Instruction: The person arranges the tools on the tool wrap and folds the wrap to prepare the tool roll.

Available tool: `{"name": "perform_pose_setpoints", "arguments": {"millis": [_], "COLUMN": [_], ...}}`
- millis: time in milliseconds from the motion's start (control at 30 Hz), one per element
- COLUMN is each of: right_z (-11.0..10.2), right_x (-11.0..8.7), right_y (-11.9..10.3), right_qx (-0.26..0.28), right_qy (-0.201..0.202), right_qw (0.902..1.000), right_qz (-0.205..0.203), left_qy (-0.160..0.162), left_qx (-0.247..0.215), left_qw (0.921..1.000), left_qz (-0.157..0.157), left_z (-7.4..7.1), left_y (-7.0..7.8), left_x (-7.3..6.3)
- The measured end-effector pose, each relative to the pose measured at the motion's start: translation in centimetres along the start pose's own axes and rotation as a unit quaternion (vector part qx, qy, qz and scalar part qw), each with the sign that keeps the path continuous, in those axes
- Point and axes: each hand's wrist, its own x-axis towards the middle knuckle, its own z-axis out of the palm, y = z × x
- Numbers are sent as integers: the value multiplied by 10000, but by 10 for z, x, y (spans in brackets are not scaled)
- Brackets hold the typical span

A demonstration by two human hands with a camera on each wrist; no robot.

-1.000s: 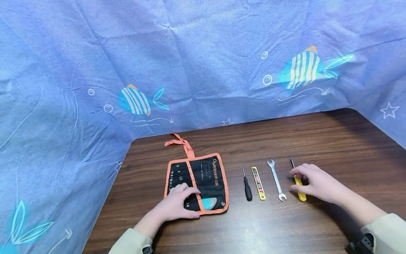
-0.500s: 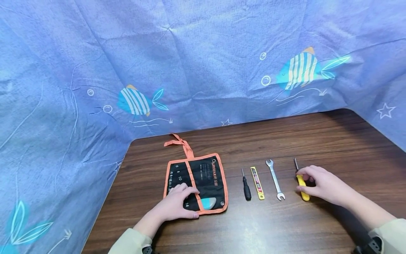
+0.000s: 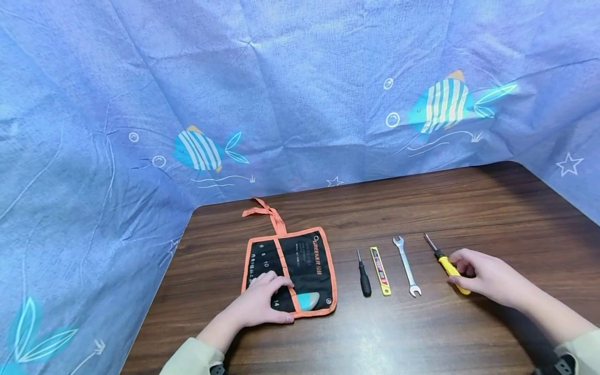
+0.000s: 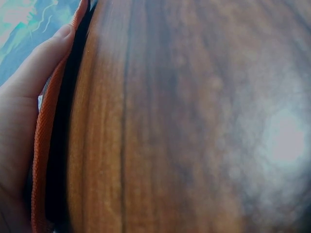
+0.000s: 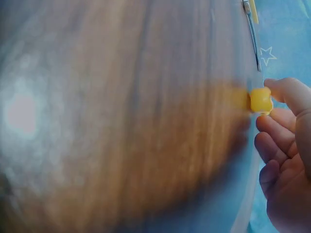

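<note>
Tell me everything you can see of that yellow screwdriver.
The screwdriver has a yellow handle, plastic by its look, a black collar and a metal shaft. The right hand pinches the handle between thumb and fingers. The tool slants, its shaft pointing forward and to the left, and sits right of the wrench. The tip's shape is too small to make out; whether it touches the table is unclear.

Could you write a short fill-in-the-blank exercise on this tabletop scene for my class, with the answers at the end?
1. The right hand holds a screwdriver whose handle is mainly ____ in colour.
2. The left hand rests on a black tool pouch edged in ____.
3. The yellow strip lies ____ the wrench and the black-handled screwdriver.
4. The blue cloth is printed with striped ____.

Missing words: yellow; orange; between; fish.
</note>
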Motion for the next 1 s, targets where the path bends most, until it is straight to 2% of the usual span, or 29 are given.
{"name": "perform_pose_setpoints", "arguments": {"millis": [333, 533, 800, 1000], "right_z": [-3, -2, -1, 3], "right_x": [2, 5, 16, 25], "right_y": [2, 1, -9, -20], "right_qx": [-168, -292, -412, -222], "right_qy": [-146, 149, 748, 961], "right_qw": [9992, 9993, 9961, 9941], "right_qz": [346, 170, -231, -452], "left_qy": [-23, -75, -65, -74], "left_qx": [47, 36, 59, 26], "left_qw": [9999, 9999, 9999, 9999], "left_qz": [-89, -104, -110, -89], "left_z": [0, -1, -1, -1], "left_y": [-2, -2, -2, -2], "left_x": [-2, 0, 0, 0]}}
